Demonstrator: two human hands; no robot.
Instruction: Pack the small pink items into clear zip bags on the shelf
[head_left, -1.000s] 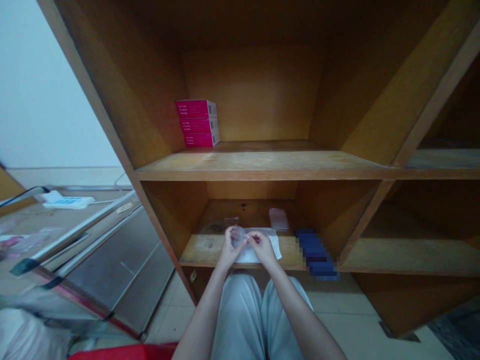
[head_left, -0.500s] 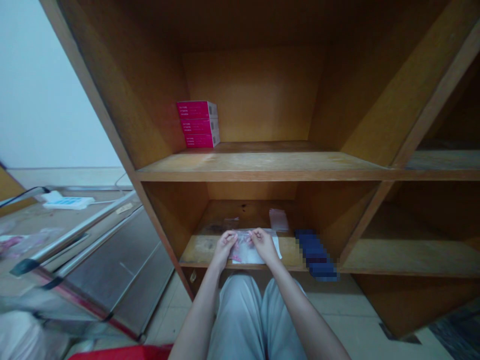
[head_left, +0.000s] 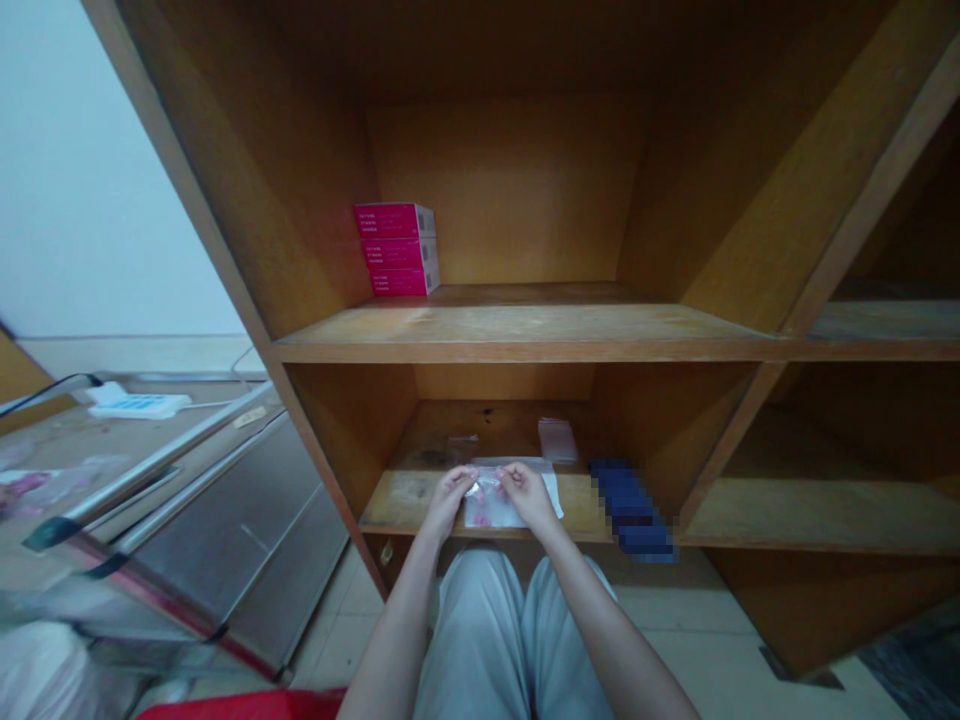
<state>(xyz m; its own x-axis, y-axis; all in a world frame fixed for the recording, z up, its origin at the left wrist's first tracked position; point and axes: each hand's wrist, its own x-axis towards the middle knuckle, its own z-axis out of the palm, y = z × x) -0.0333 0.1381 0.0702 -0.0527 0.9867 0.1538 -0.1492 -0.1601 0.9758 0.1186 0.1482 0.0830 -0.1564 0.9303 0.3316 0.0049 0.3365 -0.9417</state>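
Note:
My left hand [head_left: 450, 498] and my right hand [head_left: 528, 496] are closed in pinches on opposite sides of a small clear plastic bag [head_left: 487, 490]. Small pink things show through the film, too small to name. Beneath the bag lies a white sheet of paper [head_left: 555, 490] on the lower shelf [head_left: 409, 495]. Behind my left hand is a thin clear bag [head_left: 463, 446], lying flat. Another clear bag [head_left: 557, 440], or a stack of them, lies further back on the right.
Several pink boxes [head_left: 397, 250] are stacked on the upper shelf [head_left: 510, 325]. A pixelated dark blue object [head_left: 634, 508] overhangs the lower shelf's front edge. On the left, a metal-framed table [head_left: 180, 450] holds a white power strip [head_left: 139, 403] and plastic bags. Something red [head_left: 247, 704] is at bottom left.
The plastic bag has shifted slightly between my fingers, and the pink things now show lower in it. My hands have barely moved.

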